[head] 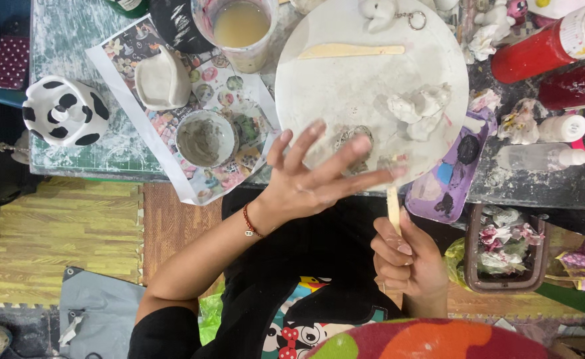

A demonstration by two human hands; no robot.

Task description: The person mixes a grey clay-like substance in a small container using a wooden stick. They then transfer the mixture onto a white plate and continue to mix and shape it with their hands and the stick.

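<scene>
My left hand (312,176) is spread flat, a clay bit (393,161) at its fingertips mid-frame; my right hand (405,256) pinches a wooden stick (393,208) upright below. A careless jab could knock the clay off.

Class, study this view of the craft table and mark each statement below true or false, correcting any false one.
1. The right hand holds a wooden stick. True.
2. The left hand is clenched in a fist. False: its fingers are spread open, over the edge of the round white board.
3. A flat wooden tool lies on the round white board. True.
4. The clear cup holds bright blue liquid. False: the liquid is cloudy beige.
5. A red bottle lies at the upper right. True.
6. The black-and-white spotted piece sits on the board. False: it stands at the far left, apart from it.
</scene>
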